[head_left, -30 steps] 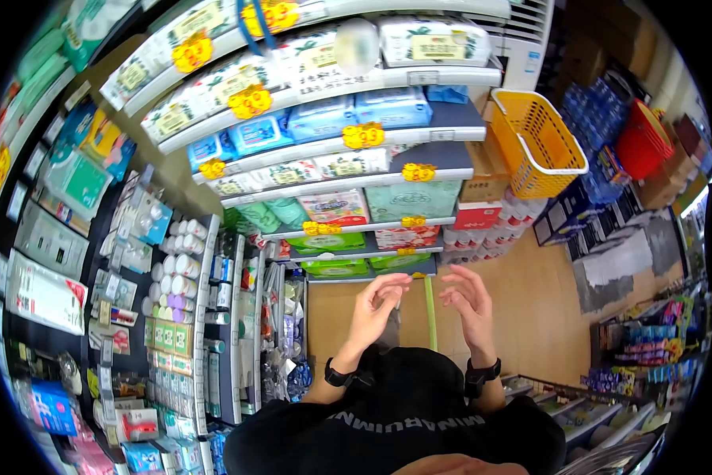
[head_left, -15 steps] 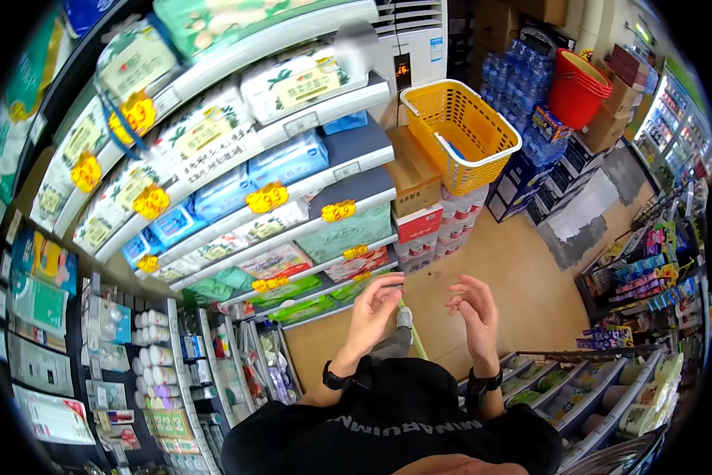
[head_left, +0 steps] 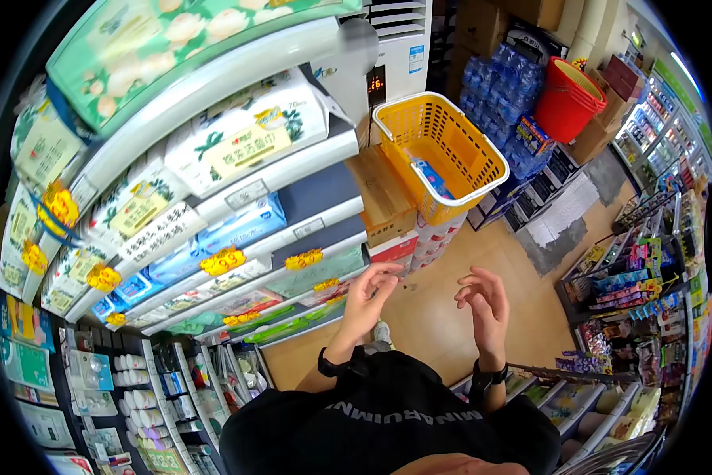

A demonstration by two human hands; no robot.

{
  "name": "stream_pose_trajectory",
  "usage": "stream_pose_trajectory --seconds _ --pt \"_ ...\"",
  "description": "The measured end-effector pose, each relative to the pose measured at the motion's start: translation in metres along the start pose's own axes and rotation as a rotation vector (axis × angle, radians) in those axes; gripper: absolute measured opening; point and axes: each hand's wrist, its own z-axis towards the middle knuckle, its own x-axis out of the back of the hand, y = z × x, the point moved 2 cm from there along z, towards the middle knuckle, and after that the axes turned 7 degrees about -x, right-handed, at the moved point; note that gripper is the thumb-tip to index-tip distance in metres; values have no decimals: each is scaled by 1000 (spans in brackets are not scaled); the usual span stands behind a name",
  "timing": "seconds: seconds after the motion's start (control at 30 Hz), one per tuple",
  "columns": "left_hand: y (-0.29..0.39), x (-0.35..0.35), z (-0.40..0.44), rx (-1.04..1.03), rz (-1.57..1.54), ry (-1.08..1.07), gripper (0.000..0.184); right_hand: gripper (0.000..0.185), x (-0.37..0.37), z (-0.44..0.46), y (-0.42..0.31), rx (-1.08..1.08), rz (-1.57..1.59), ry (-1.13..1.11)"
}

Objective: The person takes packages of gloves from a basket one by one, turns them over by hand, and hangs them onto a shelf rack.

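Note:
Both of my hands are raised in front of my chest, apart from each other and holding nothing. My left hand (head_left: 369, 294) has loosely curved, parted fingers and is nearest the lower shelves of packaged tissues. Over the tan floor, my right hand (head_left: 484, 302) has its fingers bent and spread. Beyond them a yellow basket (head_left: 491, 184) with a white rim sits on stacked goods, with a small blue package (head_left: 431, 178) inside. A large white tissue pack (head_left: 245, 134) lies on the upper shelf at left.
A brown carton (head_left: 384, 194) stands beside the basket. Behind are bottled water packs (head_left: 502, 95) and a red bucket (head_left: 570, 99). Snack racks (head_left: 633, 277) line the right side. Shelves of small goods (head_left: 142, 404) run along the lower left. A white air conditioner (head_left: 403, 63) stands at the back.
My view has shifted closer to the shelves and basket, and more of the blue package in the basket shows. My hands have drifted slightly apart and remain empty.

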Motion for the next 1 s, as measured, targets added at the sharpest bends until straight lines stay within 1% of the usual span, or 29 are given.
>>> stream_pose_trajectory --seconds 0.1,0.3,0.37,0.43,0.5,0.67,0.83,1.0 --pt "-6 -1 32 -29 -60 -1 25 39 6 29 3 -25 26 45" --pt "-18 1 73 24 -75 44 23 41 11 69 0 -71 -42 54" --pt "-24 -1 86 -1 -89 25 23 41 16 78 -2 -72 -60 68" --pt "-30 -5 99 20 -94 12 22 41 22 84 -3 -70 -77 83" --pt "-35 -8 110 46 -95 1 22 34 29 88 -1 -64 -39 120" --pt "-42 -15 131 53 -81 -56 21 33 43 100 6 -120 -36 180" --pt "-47 -19 145 63 -49 -25 23 34 57 130 20 -177 -21 139" --pt "-55 -26 164 50 29 40 24 36 76 178 29 -226 -23 5"
